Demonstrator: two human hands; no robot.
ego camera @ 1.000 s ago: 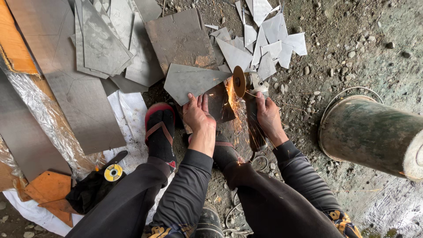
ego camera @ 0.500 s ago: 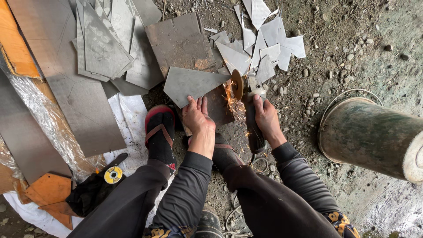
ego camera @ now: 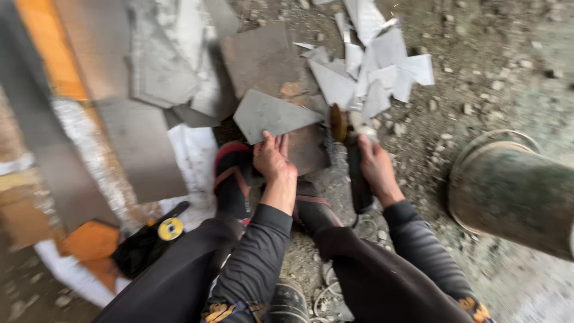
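The grey metal sheet (ego camera: 272,115), a rough triangle, lies flat on the floor (ego camera: 478,90) just beyond the person's feet, its long axis running left to right with the pointed end aimed right toward the grinder disc (ego camera: 339,121). The left hand (ego camera: 273,160) rests on the sheet's near edge, fingers spread flat and pressing down rather than clenched round anything. The right hand (ego camera: 375,167) is wrapped tight round the body of the angle grinder (ego camera: 357,161), which stretches from near to far, the disc upright and touching or just beside the sheet's right tip; the blur leaves that unclear. So the sheet lies to the left of the tool, and the left hand is the nearer one to it.

A sandalled foot (ego camera: 232,178) stands just left of the pressing hand. Beyond the disc, pale offcuts (ego camera: 382,60) lie heaped, with a rusty brown plate (ego camera: 260,57) to their left. Larger sheets (ego camera: 161,66) cover the far left. A metal bucket (ego camera: 514,191) lies on its side well apart to the right, and a dark glove with a yellow disc (ego camera: 169,229) sits near left.
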